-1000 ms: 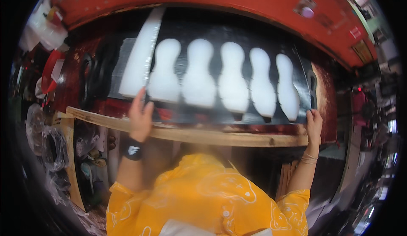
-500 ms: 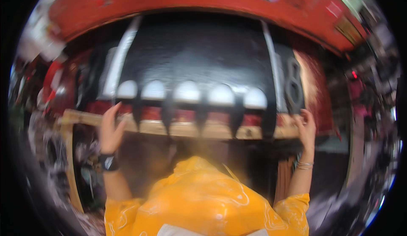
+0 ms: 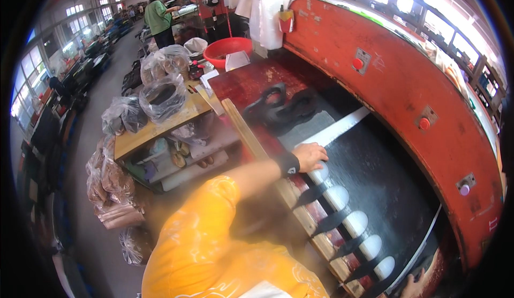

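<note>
A glossy black sheet [image 3: 369,164] lies on the dark red board, and a white strip [image 3: 340,127] runs across it. My left hand [image 3: 310,157], with a black band on its wrist, has its fingers bent over the sheet's near corner, at the end of that strip. White half-round shapes [image 3: 337,197] line the sheet's near edge. Between them, black pointed tabs [image 3: 329,222] hang over a wooden rail [image 3: 302,218]. At the lower right, my right hand [image 3: 413,287] is beside the sheet's other end, mostly cut off, its grip hidden.
An orange-red machine beam [image 3: 385,65] with push buttons arches behind the sheet. Black looped pieces [image 3: 281,102] lie on the board's left. Further left, a wooden table [image 3: 152,129] bears plastic bags [image 3: 163,97]. Beyond are a red basin [image 3: 227,49] and a person in green [image 3: 159,22].
My view has swung left, bringing the bags and aisle into sight. The left hand's fingers, earlier spread at the sheet's corner, are now bent over it. The right hand now sits at the frame's edge.
</note>
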The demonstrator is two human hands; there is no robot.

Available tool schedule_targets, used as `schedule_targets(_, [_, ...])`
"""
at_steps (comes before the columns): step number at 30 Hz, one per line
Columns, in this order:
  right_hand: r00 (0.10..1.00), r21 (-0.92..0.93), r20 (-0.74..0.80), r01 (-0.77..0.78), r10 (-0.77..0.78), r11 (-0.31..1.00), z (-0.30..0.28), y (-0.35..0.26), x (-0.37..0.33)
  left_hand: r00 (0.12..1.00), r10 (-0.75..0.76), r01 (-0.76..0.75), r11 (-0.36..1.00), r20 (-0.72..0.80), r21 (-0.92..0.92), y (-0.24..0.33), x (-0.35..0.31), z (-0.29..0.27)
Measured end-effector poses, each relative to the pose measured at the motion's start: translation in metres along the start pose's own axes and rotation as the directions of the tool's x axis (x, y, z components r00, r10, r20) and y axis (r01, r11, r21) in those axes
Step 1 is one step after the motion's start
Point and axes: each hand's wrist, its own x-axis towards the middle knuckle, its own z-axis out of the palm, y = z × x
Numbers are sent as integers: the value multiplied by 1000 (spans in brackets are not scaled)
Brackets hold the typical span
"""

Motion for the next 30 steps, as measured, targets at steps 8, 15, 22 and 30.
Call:
schedule_targets(8, [990, 265, 139, -52, 16, 963, -30, -199, 8, 986, 149, -152, 988, -79, -38, -8, 3, 17])
schedule_targets(15, [954, 523, 185, 109, -237, 846, 95, -376, 52, 951, 158, -223, 947, -266, -233, -17, 6, 30])
schedule_targets(22, [927, 26, 173, 334, -333, 942, 131, -456, 51, 940, 300, -326, 929, -162, -176, -29, 6, 13])
schedule_targets(30, [925, 69, 300, 222, -232, 973, 133, -447, 54, 987, 61, -109, 937, -150, -332, -19, 14, 6])
